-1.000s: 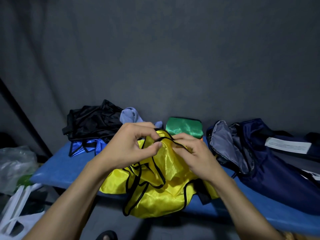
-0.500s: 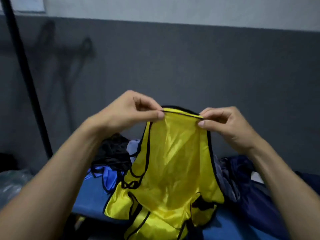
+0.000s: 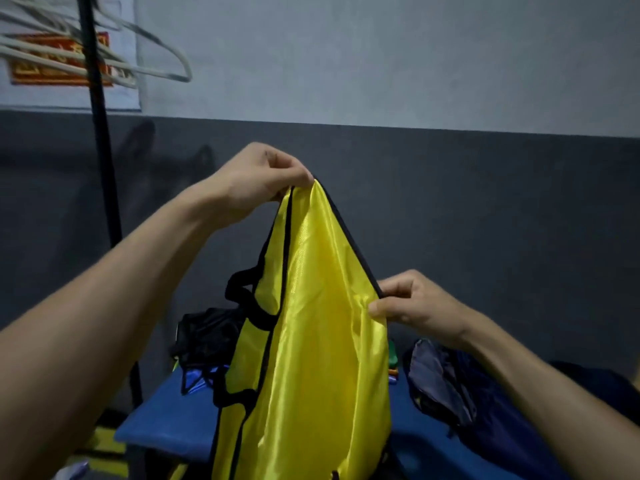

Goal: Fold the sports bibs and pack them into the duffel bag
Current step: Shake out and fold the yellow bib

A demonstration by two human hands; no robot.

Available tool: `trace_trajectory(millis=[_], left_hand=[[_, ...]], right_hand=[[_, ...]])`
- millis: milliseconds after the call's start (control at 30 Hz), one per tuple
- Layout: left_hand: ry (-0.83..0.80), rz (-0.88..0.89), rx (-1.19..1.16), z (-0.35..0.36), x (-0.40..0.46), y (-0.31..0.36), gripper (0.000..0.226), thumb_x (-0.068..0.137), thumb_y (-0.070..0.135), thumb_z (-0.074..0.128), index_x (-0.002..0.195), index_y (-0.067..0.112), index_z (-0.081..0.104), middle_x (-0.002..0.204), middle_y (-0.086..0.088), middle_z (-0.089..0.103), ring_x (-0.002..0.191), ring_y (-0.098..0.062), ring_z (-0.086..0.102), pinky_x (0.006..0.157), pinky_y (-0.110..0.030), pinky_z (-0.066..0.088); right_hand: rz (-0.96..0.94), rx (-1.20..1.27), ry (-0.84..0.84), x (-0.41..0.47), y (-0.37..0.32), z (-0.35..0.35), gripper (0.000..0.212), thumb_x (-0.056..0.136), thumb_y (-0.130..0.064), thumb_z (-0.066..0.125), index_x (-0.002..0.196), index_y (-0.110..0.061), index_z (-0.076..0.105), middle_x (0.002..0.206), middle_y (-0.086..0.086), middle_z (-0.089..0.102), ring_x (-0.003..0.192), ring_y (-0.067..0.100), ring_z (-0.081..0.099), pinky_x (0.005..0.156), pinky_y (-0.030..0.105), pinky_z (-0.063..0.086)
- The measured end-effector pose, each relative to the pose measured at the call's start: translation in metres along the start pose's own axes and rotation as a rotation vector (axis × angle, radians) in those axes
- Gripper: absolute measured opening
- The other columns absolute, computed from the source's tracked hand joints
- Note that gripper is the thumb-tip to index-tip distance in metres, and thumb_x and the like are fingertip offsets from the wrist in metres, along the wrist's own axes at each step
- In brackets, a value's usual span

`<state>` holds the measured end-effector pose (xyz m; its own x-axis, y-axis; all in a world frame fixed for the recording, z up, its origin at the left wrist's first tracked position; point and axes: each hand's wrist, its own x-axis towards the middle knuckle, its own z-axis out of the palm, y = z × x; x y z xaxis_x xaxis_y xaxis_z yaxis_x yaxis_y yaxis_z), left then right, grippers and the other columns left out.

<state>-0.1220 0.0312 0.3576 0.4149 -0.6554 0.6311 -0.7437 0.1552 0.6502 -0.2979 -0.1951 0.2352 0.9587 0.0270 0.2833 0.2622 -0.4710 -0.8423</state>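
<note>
A shiny yellow bib (image 3: 311, 341) with black trim hangs in the air in front of me. My left hand (image 3: 263, 178) pinches its top corner, held high. My right hand (image 3: 412, 303) pinches the black-trimmed edge lower down on the right. The bib's lower part drops below the frame. Behind it on the blue table (image 3: 166, 431) lie a black bib (image 3: 207, 337) and a blue bib (image 3: 197, 379). The open navy duffel bag (image 3: 485, 403) sits on the table to the right, its grey lining showing.
A black pole (image 3: 100, 140) stands at the left with pale hangers (image 3: 104, 60) at its top. A sliver of green fabric (image 3: 392, 358) shows behind the yellow bib. A grey wall runs behind the table.
The yellow bib has been lifted off the table. My left hand rose higher, and my right hand slid down the trimmed edge, so the top edge now slopes. The view tilted upward.
</note>
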Motion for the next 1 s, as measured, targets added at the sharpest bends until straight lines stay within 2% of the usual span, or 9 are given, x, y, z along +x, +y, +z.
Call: trace_trajectory(millis=[133, 200, 300, 433, 500, 633, 767, 867, 1000], left_hand=[[0.110, -0.001, 0.032, -0.011, -0.012, -0.013, 0.025, 0.069, 0.041, 0.075, 0.078, 0.018, 0.081, 0.084, -0.016, 0.073, 0.082, -0.018, 0.058, 0.087, -0.043, 0.050], [0.118, -0.018, 0.020, -0.019, -0.018, -0.019, 0.017, 0.074, 0.035, 0.077, 0.076, 0.018, 0.080, 0.080, -0.004, 0.071, 0.080, -0.015, 0.058, 0.084, -0.036, 0.048], [0.089, -0.004, 0.092, -0.023, -0.027, -0.027, 0.013, 0.084, 0.026, 0.075, 0.078, 0.015, 0.079, 0.081, -0.004, 0.069, 0.080, -0.015, 0.057, 0.082, -0.036, 0.046], [0.335, 0.004, 0.045, -0.033, -0.026, -0.034, 0.010, 0.079, 0.030, 0.072, 0.072, 0.030, 0.079, 0.077, 0.006, 0.071, 0.078, -0.011, 0.056, 0.078, -0.034, 0.044], [0.381, 0.005, 0.035, -0.037, -0.026, -0.035, 0.010, 0.079, 0.028, 0.074, 0.072, 0.030, 0.080, 0.077, 0.008, 0.073, 0.078, -0.008, 0.059, 0.080, -0.033, 0.047], [0.297, 0.020, 0.106, -0.031, -0.033, -0.039, 0.011, 0.092, 0.021, 0.073, 0.082, 0.024, 0.077, 0.079, 0.011, 0.073, 0.075, 0.000, 0.060, 0.080, -0.025, 0.048], [-0.016, -0.043, 0.102, -0.029, -0.049, -0.044, 0.012, 0.092, 0.021, 0.071, 0.092, 0.011, 0.077, 0.090, -0.001, 0.073, 0.086, -0.009, 0.061, 0.084, -0.024, 0.051], [-0.259, -0.068, 0.251, -0.028, -0.062, -0.053, 0.021, 0.085, 0.028, 0.074, 0.093, 0.010, 0.079, 0.093, -0.003, 0.078, 0.085, -0.008, 0.066, 0.082, -0.020, 0.053], [-0.119, -0.043, 0.147, -0.023, -0.070, -0.070, 0.025, 0.077, 0.035, 0.078, 0.090, 0.014, 0.081, 0.087, -0.010, 0.078, 0.079, -0.011, 0.070, 0.075, -0.019, 0.056]], right_hand=[[0.004, 0.159, 0.119, 0.000, -0.002, 0.001, 0.039, 0.072, -0.021, 0.087, 0.096, 0.005, 0.073, 0.093, 0.012, 0.073, 0.085, 0.019, 0.070, 0.075, 0.027, 0.058], [-0.022, 0.151, 0.200, 0.000, -0.015, -0.010, 0.022, 0.071, -0.010, 0.087, 0.088, -0.002, 0.076, 0.088, 0.010, 0.072, 0.079, 0.016, 0.070, 0.072, 0.024, 0.058], [-0.026, -0.057, 0.159, -0.004, -0.044, -0.027, 0.011, 0.081, 0.000, 0.075, 0.087, -0.008, 0.079, 0.090, 0.009, 0.075, 0.079, 0.016, 0.069, 0.069, 0.024, 0.056], [0.048, -0.441, -0.038, -0.010, -0.049, -0.036, 0.005, 0.090, -0.006, 0.073, 0.087, -0.006, 0.077, 0.078, 0.011, 0.070, 0.070, 0.019, 0.058, 0.066, 0.036, 0.045], [0.109, -0.640, -0.075, -0.013, -0.031, -0.039, 0.010, 0.089, -0.007, 0.071, 0.081, -0.010, 0.076, 0.074, 0.013, 0.069, 0.066, 0.012, 0.057, 0.063, 0.033, 0.044], [0.148, -0.888, 0.122, -0.020, 0.002, -0.061, 0.024, 0.087, -0.012, 0.069, 0.065, -0.008, 0.061, 0.059, -0.002, 0.050, 0.056, 0.007, 0.045, 0.060, 0.034, 0.038], [0.120, -0.833, 0.483, -0.025, 0.005, -0.089, 0.010, 0.092, -0.012, 0.071, 0.092, -0.019, 0.076, 0.082, -0.006, 0.070, 0.077, 0.008, 0.062, 0.073, 0.030, 0.048], [0.049, -0.547, 0.666, -0.029, -0.004, -0.107, 0.016, 0.093, -0.006, 0.070, 0.105, -0.015, 0.075, 0.090, -0.006, 0.070, 0.078, 0.002, 0.062, 0.069, 0.008, 0.048], [-0.003, -0.343, 0.706, -0.034, -0.012, -0.120, 0.019, 0.091, -0.013, 0.073, 0.109, -0.013, 0.075, 0.097, -0.004, 0.073, 0.075, -0.008, 0.067, 0.070, 0.007, 0.052]])
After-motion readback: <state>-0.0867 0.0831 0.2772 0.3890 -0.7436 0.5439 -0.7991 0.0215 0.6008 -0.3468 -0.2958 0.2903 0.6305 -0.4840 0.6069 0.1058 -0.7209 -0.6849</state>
